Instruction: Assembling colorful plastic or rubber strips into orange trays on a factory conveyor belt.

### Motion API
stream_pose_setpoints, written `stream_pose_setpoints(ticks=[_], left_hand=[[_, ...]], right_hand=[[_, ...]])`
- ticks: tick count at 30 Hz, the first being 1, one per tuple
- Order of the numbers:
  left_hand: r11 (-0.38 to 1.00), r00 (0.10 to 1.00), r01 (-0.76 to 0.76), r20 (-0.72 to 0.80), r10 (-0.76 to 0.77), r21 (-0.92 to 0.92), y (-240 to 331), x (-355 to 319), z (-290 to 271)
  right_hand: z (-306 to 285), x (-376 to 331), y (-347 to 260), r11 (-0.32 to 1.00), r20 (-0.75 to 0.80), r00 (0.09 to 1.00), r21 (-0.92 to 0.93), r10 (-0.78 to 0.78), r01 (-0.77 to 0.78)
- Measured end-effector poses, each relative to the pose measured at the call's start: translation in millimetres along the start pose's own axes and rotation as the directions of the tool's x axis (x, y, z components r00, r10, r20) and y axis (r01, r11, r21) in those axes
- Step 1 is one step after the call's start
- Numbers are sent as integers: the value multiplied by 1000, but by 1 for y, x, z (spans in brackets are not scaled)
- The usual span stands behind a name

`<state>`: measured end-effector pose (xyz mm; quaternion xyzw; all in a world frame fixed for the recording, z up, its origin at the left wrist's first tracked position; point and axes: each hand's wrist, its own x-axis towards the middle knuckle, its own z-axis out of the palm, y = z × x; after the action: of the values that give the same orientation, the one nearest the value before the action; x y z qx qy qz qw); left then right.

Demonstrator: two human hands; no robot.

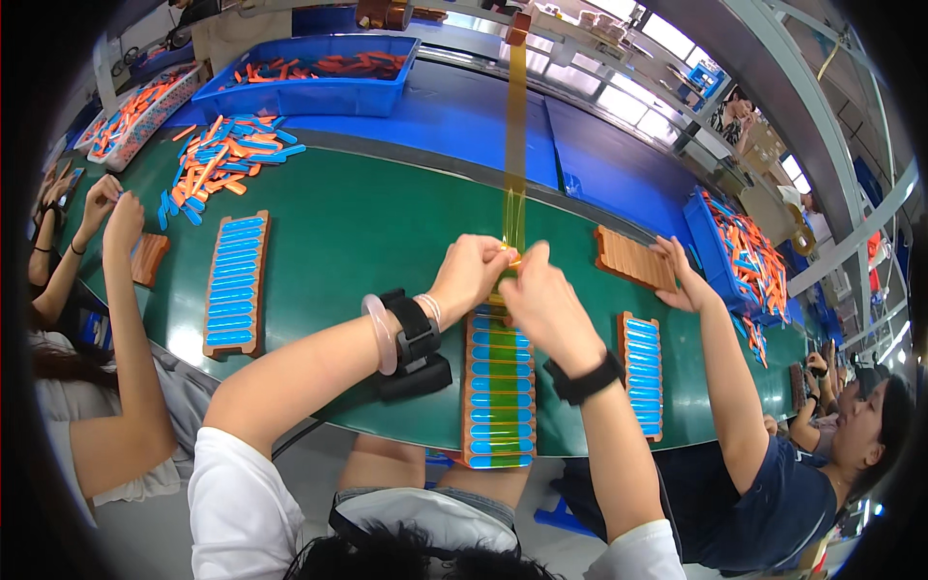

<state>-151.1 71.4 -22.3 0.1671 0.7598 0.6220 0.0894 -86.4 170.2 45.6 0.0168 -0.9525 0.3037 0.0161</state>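
A strip of amber see-through tape (516,126) runs down from a tape roll (520,29) at the far edge. My left hand (474,275) pinches the tape, fingertips together. Beside it my right hand (546,300), slightly blurred, is closed on the tape too. Below my hands a brown slotted tray (468,425) holds a row of blue rounded strips (483,402). Tape lies lengthwise over the middle of those strips. The tray's far end is hidden under my hands.
A second filled tray (253,333) lies left, a third (627,387) right. Loose blue and orange strips (227,159) are heaped before a blue bin (319,101). Another blue bin (715,251) stands right. A co-worker's hand (684,275) touches a brown tray (628,259); another co-worker's hands (116,213) are left.
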Motion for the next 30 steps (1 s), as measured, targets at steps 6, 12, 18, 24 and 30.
stream_pose_setpoints(ticks=[6,12,18,24,30], left_hand=[[997,998,12,-63,-7,82,6,-3,0],[866,985,144,149,-81,-479,40,-8,-29],[828,858,-294,251,449,-478,111,2,-71],[819,804,-564,154,574,-106,105,9,-102],[972,961,-218,195,197,93,89,-8,-100]], right_hand=[[4,13,8,998,-150,988,-57,-40,32],[-35,-31,34,989,-142,990,147,5,16],[-15,-51,53,997,101,992,4,-77,77],[23,-40,8,940,234,966,-293,-107,175],[21,24,19,874,454,840,-225,-298,431]])
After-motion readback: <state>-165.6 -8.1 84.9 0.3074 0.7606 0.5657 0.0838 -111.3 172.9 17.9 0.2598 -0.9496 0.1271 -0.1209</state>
